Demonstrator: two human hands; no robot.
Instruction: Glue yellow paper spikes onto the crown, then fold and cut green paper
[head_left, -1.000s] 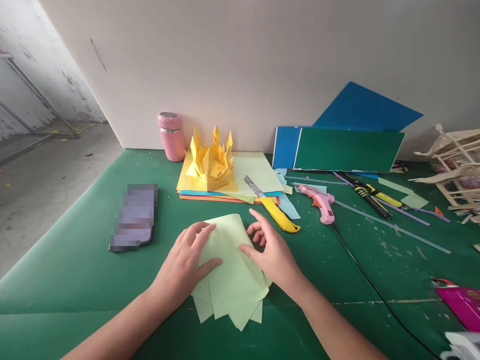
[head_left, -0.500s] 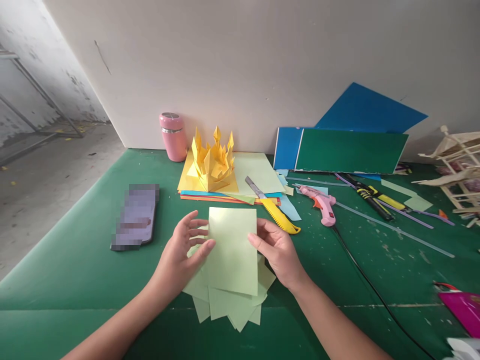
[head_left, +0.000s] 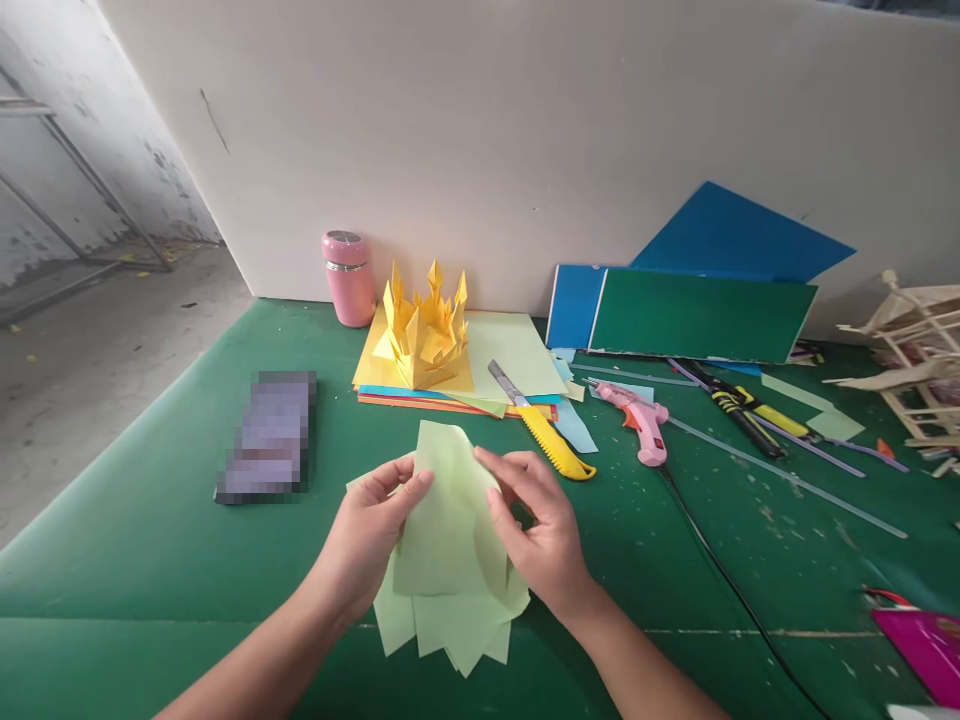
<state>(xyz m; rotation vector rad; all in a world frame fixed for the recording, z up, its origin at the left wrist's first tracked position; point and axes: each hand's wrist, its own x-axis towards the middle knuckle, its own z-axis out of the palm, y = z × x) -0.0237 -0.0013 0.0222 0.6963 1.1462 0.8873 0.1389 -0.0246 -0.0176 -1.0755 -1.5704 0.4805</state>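
A light green sheet of paper (head_left: pixel 450 520) is held up between my two hands, its right edge bent inward. My left hand (head_left: pixel 379 520) pinches the left edge between thumb and fingers. On the other side, my right hand (head_left: pixel 540 525) has its thumb and fingers closed at the curling right edge. Below the held sheet lie several more light green sheets (head_left: pixel 450 632), fanned out on the green table. Just beyond my right hand is a yellow utility knife (head_left: pixel 553 440) with its blade out, the tip resting on a paper stack.
A yellow folded-paper crown (head_left: pixel 427 345) stands on stacked coloured paper (head_left: pixel 517 350). Behind are a pink flask (head_left: pixel 349 285) and green and blue boards (head_left: pixel 701 315). A phone (head_left: pixel 270 435) lies left. A pink glue gun (head_left: pixel 637 420) with a cable and glue sticks (head_left: pixel 787 475) lie right.
My left hand has closed on the sheet's left edge. The sheet's right edge, flat before, now bends inward under my right hand's fingers. The view has shifted slightly.
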